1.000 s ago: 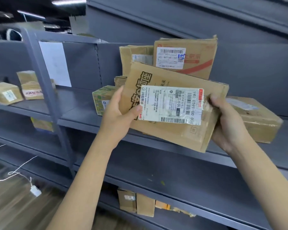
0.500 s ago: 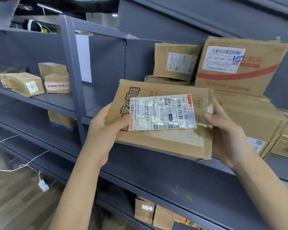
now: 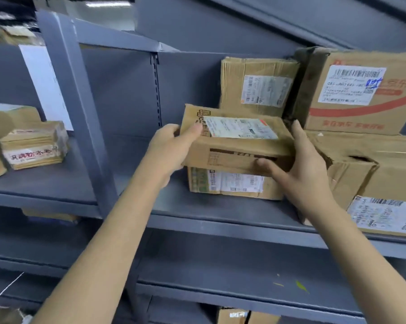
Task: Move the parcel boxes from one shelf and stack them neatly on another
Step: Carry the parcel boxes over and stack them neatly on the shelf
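Observation:
A flat brown parcel box [image 3: 234, 146] with a white shipping label lies level on top of a smaller green-printed box [image 3: 230, 183] on the grey shelf [image 3: 220, 211]. My left hand [image 3: 171, 148] grips its left end, thumb on top. My right hand [image 3: 297, 164] holds its right end, thumb across the front face and fingers up the right side. Behind it an upright taped box [image 3: 255, 85] leans against the back panel. To the right stands a large box with a red stripe [image 3: 361, 92] on a torn carton [image 3: 365, 167].
A grey upright post [image 3: 76, 108] separates this bay from the left bay, where small taped parcels [image 3: 34, 146] sit. A labelled box [image 3: 384, 216] lies at the shelf's right front edge. Lower shelves [image 3: 220, 277] run beneath, with boxes [image 3: 239, 315] at the bottom.
Both hands carried the flat box from in front of the shelf up and inward, turning it level and setting it on the green-printed box. The view shifted closer and rightward.

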